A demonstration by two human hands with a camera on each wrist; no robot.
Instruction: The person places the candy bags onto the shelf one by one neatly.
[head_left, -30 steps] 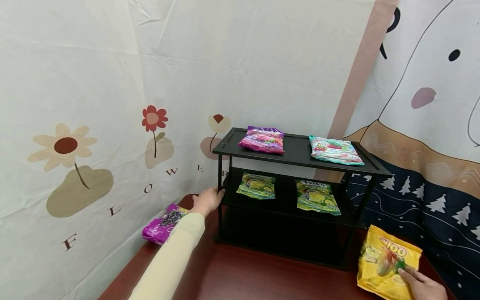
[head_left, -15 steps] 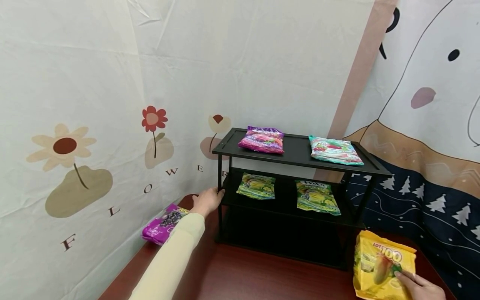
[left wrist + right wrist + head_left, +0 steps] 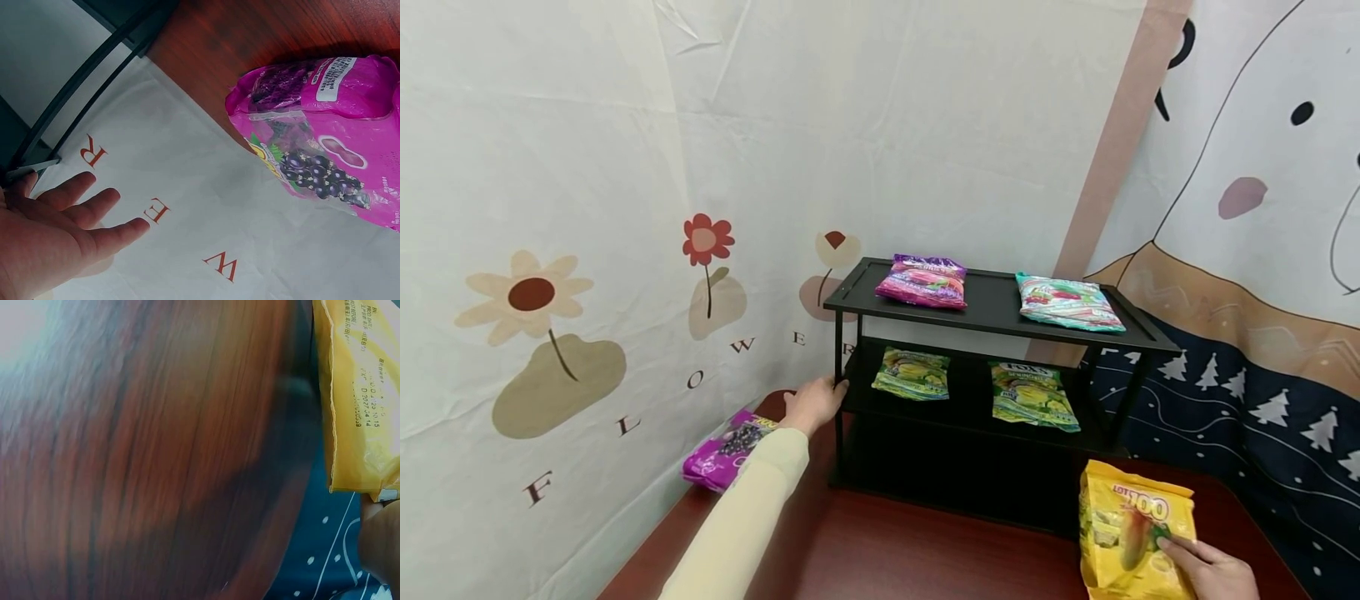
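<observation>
My left hand [image 3: 814, 405] holds the left post of a black three-tier shelf rack [image 3: 992, 287] at the middle tier. In the left wrist view, several fingers of this left hand [image 3: 62, 237] stretch away from the rack, and the thumb's grip is out of sight. Near it lies a purple candy bag [image 3: 724, 457] with a grape picture, also large in the left wrist view [image 3: 350, 144]. My right hand [image 3: 1213, 571] pinches a yellow candy bag [image 3: 1112, 508] with a mango picture, upright before the rack's right end. The right wrist view shows the yellow bag's back [image 3: 362, 394].
The top tier bears a pink-purple candy bag [image 3: 923, 283] and a teal candy bag [image 3: 1067, 302]. Two green candy bags [image 3: 912, 373] [image 3: 1033, 396] lie on the middle tier. A reddish-brown table [image 3: 925, 550] carries the rack, with printed cloth [image 3: 587, 208] behind.
My right hand has moved left with the yellow candy bag, bringing it in front of the rack's lower right corner. The left hand keeps its place on the rack.
</observation>
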